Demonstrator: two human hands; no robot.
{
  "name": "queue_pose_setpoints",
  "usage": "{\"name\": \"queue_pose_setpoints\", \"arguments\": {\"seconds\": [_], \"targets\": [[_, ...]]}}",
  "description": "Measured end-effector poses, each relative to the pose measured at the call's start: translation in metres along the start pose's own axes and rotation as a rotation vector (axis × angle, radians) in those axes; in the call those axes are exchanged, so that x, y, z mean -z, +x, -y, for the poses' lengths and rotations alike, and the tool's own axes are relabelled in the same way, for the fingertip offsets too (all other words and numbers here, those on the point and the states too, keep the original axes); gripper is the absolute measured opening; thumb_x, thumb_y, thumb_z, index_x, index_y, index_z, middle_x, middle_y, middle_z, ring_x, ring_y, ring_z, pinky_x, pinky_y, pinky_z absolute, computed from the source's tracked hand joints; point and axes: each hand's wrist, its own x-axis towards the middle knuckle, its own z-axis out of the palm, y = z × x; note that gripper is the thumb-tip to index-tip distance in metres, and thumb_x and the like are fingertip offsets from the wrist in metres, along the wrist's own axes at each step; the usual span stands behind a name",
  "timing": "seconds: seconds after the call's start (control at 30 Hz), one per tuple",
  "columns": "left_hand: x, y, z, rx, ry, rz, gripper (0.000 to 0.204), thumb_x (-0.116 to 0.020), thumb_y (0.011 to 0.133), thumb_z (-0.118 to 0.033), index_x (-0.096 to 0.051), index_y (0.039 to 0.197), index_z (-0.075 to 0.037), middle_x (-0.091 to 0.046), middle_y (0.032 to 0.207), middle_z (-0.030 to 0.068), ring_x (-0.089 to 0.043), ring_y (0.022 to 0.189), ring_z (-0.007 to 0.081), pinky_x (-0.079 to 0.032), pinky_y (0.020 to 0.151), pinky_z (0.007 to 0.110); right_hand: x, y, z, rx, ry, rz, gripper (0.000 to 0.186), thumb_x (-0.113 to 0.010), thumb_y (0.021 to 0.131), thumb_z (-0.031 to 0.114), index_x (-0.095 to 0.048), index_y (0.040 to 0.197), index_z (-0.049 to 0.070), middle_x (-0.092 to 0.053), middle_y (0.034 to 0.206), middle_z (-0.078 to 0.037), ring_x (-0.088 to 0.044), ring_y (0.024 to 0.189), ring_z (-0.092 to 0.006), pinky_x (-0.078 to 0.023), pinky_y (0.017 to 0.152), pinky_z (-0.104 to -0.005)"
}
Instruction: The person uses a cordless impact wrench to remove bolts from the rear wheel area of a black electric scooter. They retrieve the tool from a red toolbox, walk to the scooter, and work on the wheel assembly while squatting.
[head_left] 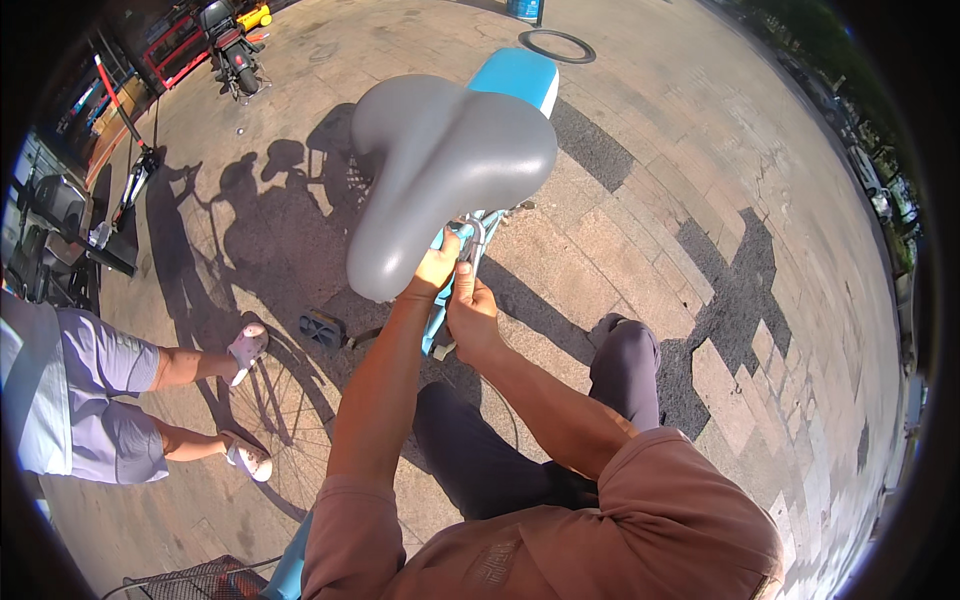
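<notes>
Pinching a bar [477, 238] beneath the saddle [440, 150]
Likely stiff; best held low, as right hand [473, 312] does; left hand [432, 270]: can't tell.

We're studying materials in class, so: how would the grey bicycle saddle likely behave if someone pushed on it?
The grey bicycle saddle would probably give a little, since its rounded form looks padded. Its smooth, shiny surface may feel somewhat slippery. With a broad rear and narrow nose, it seems unlikely to roll evenly.
</notes>
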Motion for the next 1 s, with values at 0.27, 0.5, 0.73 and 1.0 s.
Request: {"name": "queue_pose_setpoints", "arguments": {"seconds": [0.27,0.5,0.73,1.0], "targets": [[-0.007,0.008,0.005,-0.03,-0.072,-0.006,0.032,-0.063,0.077,-0.023,-0.062,0.101,-0.002,-0.063,0.093,0.0169,-0.061,0.084,0.0329,-0.048,0.075,0.04,-0.011,-0.022,0.034,-0.176,0.073,0.016,0.043,-0.035,0.099,0.043,-0.05,0.109,0.004,-0.039,0.064,0.002,-0.037,0.048,-0.0065,-0.031,0.039,-0.0242],[-0.006,0.005,0.004,0.088,0.105,-0.02,0.034,-0.07,0.07,-0.028,-0.062,0.084,0.002,-0.063,0.076,0.0182,-0.062,0.073,0.0361,-0.049,0.069,0.041,-0.015,-0.049,0.06,-0.299,0.092,0.023,0.036,-0.03,0.099,0.045,-0.04,0.092,0.011,-0.039,0.07,-0.001,-0.036,0.053,-0.0108,-0.034,0.044,-0.0278],[-0.004,-0.001,-0.009,0.042,0.12,-0.03,0.027,-0.07,0.072,-0.023,-0.065,0.087,-0.001,-0.066,0.079,0.0134,-0.065,0.074,0.0307,-0.05,0.07,0.036,-0.004,-0.05,0.057,-0.316,0.193,0.108,0.028,-0.031,0.1,0.039,-0.041,0.095,0.012,-0.038,0.069,0.001,-0.036,0.053,-0.0095,-0.035,0.046,-0.0273],[-0.001,-0.001,-0.003,0.341,-0.127,0.16,0.024,-0.064,0.08,-0.022,-0.066,0.097,-0.005,-0.066,0.077,0.0069,-0.061,0.071,0.0168,-0.047,0.068,0.029,0.022,-0.017,-0.01,0.062,0.487,0.14,0.026,-0.036,0.1,0.034,-0.035,0.085,0.013,-0.036,0.066,0.002,-0.036,0.051,-0.0095,-0.037,0.046,-0.0277]]}}
